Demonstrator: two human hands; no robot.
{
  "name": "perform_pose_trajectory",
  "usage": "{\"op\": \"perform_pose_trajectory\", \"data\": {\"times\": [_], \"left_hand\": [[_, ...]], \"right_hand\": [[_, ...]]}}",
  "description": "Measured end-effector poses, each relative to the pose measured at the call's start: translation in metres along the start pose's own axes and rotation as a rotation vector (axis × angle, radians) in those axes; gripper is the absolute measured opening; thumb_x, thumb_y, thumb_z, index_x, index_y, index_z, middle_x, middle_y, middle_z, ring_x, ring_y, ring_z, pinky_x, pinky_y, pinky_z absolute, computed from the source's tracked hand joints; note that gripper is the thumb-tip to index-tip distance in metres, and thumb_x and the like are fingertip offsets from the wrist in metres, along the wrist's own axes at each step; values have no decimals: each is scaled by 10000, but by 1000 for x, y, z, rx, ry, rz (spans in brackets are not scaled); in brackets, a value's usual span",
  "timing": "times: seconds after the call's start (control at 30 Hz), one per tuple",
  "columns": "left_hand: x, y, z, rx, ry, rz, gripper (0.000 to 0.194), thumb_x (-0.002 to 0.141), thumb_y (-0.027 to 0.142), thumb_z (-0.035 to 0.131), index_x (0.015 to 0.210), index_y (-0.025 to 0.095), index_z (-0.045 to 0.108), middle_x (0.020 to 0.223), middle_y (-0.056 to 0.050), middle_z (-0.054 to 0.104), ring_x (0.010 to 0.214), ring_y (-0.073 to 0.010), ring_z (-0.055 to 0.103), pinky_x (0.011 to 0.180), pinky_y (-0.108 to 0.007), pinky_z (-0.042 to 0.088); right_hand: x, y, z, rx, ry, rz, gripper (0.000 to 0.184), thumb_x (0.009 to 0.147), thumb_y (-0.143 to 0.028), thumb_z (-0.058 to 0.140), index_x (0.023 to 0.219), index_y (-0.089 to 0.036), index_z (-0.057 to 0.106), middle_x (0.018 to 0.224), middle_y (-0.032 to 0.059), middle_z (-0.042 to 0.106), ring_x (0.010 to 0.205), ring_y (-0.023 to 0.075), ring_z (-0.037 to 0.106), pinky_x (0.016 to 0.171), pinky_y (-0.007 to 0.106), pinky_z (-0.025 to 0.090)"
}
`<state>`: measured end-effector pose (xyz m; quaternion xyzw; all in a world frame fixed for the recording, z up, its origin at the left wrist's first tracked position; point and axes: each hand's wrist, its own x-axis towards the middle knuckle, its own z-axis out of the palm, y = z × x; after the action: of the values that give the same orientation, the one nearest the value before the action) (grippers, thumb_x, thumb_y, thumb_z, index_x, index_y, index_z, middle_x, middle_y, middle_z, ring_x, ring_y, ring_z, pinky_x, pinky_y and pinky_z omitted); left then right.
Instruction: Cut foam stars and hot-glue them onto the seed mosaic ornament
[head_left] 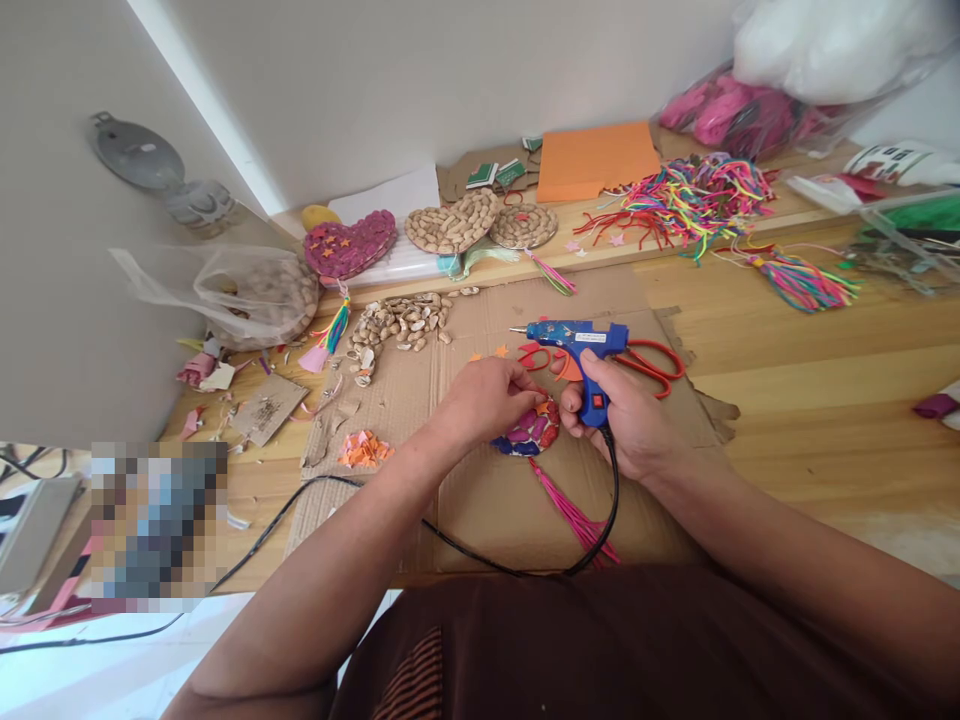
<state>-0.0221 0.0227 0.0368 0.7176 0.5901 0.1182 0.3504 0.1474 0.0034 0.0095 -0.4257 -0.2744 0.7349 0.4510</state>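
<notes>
My right hand (622,410) is wrapped round the handle of a blue hot glue gun (570,332), its metal nozzle pointing left. Fingers of my left hand (491,400) are pinched together over the upper part of a small ornament (517,440) covered in purple, blue and red shells; whatever they hold is hidden. An orange star sits on the ornament, and a magenta tassel (568,508) trails from its lower edge. Red-handled scissors (660,368) lie behind the glue gun. Small orange stars (501,351) lie just beyond my left hand.
Cardboard (480,520) covers the table under my hands, crossed by the gun's black cord (457,540). Peanut shells (405,320) and orange scraps (364,449) lie left. Behind are a purple heart (351,245), a peanut-shell heart (451,222), orange paper (596,160) and colourful tassels (697,200).
</notes>
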Motion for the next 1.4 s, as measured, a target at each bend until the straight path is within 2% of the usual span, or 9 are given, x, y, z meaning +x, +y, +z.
{"op": "perform_pose_trajectory", "data": {"times": [0.17, 0.37, 0.6, 0.7, 0.93, 1.07, 1.2, 1.4], "left_hand": [[0, 3, -1, 63, 17, 22, 219, 840, 304, 567, 769, 190, 741, 649, -14, 662, 573, -136, 543, 540, -256, 363], [-2, 5, 2, 120, 46, -5, 120, 753, 244, 636, 794, 216, 744, 757, -8, 714, 658, -150, 596, 578, -262, 383], [-3, 7, 8, 121, 74, -9, 116, 737, 213, 616, 746, 222, 731, 741, -2, 702, 662, -153, 590, 579, -273, 375], [-3, 6, 6, 98, 69, 11, 111, 740, 206, 613, 727, 210, 723, 744, -6, 702, 662, -146, 587, 588, -270, 377], [-1, -1, -1, -48, 46, -9, 92, 744, 241, 651, 734, 183, 722, 687, -9, 694, 595, -120, 571, 557, -242, 384], [2, 1, 0, -27, 15, -10, 80, 736, 213, 647, 741, 186, 722, 715, -13, 705, 614, -124, 587, 563, -241, 395], [3, 4, 1, 48, 33, -21, 88, 718, 182, 634, 732, 192, 719, 722, -18, 708, 627, -137, 595, 567, -252, 398], [2, 1, -2, 54, 25, -5, 118, 745, 233, 634, 772, 198, 743, 715, -19, 703, 625, -142, 585, 561, -248, 383]], "right_hand": [[0, 0, 0, 9, -4, -4, 380, 784, -533, 709, 710, -217, 512, 530, -22, 564, 423, 108, 492, 403, 238, 372], [0, 0, 1, 7, -7, -6, 391, 770, -540, 718, 725, -219, 500, 532, -25, 559, 426, 110, 500, 395, 230, 370], [2, 3, -4, -68, -8, 4, 408, 826, -569, 637, 668, -211, 520, 531, -5, 565, 426, 113, 501, 391, 234, 365], [3, 4, -6, -104, -12, 6, 442, 845, -597, 599, 653, -204, 534, 539, 9, 573, 434, 116, 507, 377, 231, 348], [1, 0, 1, -21, 1, -14, 386, 791, -544, 685, 687, -215, 511, 536, -16, 550, 437, 112, 499, 397, 222, 374], [3, 2, -2, -60, -4, -13, 406, 825, -564, 644, 674, -206, 530, 551, -1, 567, 441, 112, 503, 384, 220, 359], [4, 5, -6, -75, -6, -13, 427, 839, -576, 628, 658, -198, 547, 548, 5, 566, 450, 117, 512, 384, 224, 361], [5, 6, -7, -70, -2, -28, 420, 841, -574, 633, 667, -201, 548, 539, 0, 562, 449, 122, 511, 387, 226, 369]]}}
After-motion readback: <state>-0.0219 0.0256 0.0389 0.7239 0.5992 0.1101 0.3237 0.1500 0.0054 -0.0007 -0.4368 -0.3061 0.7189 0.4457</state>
